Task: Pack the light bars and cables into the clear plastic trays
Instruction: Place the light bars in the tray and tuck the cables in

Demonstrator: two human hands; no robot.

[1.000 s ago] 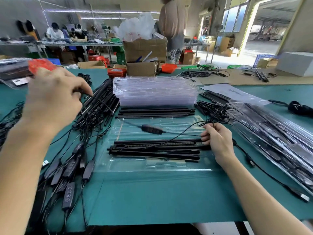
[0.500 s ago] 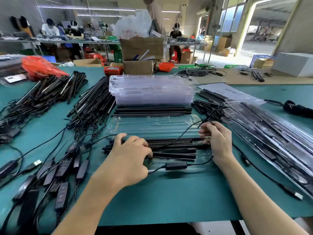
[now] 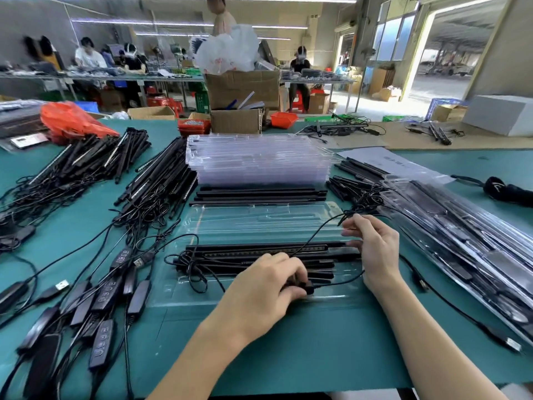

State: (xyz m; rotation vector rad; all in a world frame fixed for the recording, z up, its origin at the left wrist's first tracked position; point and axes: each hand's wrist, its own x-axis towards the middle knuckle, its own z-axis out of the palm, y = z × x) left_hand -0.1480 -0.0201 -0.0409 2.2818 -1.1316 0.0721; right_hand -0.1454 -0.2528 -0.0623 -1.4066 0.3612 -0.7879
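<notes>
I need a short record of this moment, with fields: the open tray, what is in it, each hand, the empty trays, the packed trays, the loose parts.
open tray: clear plastic tray lies flat on the green table, in front of the person
contents: black light bars with cable
left hand: left hand grips the inline controller at the tray's near edge
right hand: right hand pinches the thin cable above the bars
empty trays: stack of trays behind
packed trays: pile at right
loose parts: bars and controllers at left
</notes>
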